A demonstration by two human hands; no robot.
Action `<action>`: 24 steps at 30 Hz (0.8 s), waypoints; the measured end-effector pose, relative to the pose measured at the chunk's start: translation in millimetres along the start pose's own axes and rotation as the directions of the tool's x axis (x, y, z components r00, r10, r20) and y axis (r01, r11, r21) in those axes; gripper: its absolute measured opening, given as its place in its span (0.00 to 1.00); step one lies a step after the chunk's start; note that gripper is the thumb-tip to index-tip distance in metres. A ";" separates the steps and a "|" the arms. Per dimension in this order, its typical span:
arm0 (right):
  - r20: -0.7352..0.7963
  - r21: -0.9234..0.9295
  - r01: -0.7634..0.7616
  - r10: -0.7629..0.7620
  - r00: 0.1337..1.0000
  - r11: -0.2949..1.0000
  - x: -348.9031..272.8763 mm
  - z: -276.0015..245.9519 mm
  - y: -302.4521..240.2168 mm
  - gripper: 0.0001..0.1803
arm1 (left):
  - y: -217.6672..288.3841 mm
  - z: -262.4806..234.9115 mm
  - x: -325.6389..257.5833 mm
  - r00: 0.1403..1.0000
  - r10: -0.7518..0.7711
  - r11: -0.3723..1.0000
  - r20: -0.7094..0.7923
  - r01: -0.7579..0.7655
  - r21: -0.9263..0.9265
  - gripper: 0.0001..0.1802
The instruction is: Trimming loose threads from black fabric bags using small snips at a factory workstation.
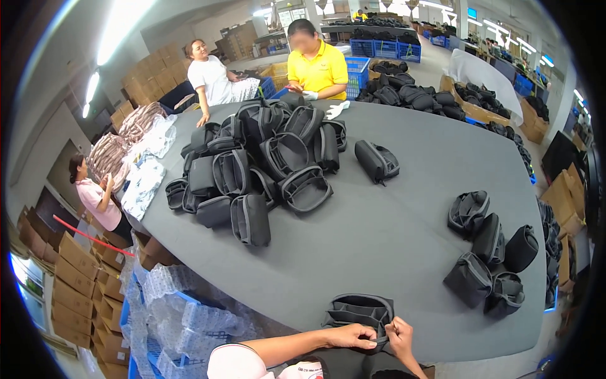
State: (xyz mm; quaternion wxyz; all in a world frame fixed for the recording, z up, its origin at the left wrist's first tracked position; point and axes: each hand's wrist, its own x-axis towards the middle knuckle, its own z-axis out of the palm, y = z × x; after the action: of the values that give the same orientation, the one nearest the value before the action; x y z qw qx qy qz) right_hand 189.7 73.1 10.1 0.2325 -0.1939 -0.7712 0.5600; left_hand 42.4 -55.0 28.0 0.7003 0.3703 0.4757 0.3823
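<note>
At the table's near edge stands an open black padded pouch (358, 311) with dividers inside. My left hand (355, 336) reaches across its near side, fingers closed on the rim. My right hand (400, 337) pinches the same rim at the pouch's right corner, close beside the left. The part under my fingers is hidden. A large heap of similar black pouches (249, 218) lies at the far left of the table, many of them open. A smaller group of pouches (489, 237) rests to my right, and a single pouch (377, 161) lies apart beyond the middle.
The grey table (328, 252) has a blue crate (151, 316) with bubble wrap at its left edge. Cardboard boxes (76, 278) are stacked farther left. Across the table are a person in yellow (319, 69) and a person in white (218, 79); white gloves (336, 110) lie nearby.
</note>
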 end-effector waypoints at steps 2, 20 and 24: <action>-0.158 0.037 -0.023 0.029 0.987 0.999 -0.8 9.5 1.3 0.18 | 8.5 1.1 1.4 0.989 0.143 0.957 0.042 -0.149 0.247 0.19; -0.298 0.105 -0.208 0.230 0.927 0.973 13.0 -9.8 -27.8 0.11 | 12.6 -1.4 20.7 0.921 0.080 0.835 -0.382 -0.270 -0.479 0.13; -0.327 -0.151 -0.166 0.109 0.939 0.975 -10.1 -33.7 -30.7 0.14 | 5.6 0.6 28.0 0.918 0.062 0.843 -0.393 -0.259 -0.471 0.15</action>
State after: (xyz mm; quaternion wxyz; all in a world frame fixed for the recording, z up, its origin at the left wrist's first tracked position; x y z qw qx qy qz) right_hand 216.2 84.4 46.9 0.2953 -0.3546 -0.7548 0.4661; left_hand 49.1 -27.8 22.4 0.6384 0.1321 0.4438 0.6149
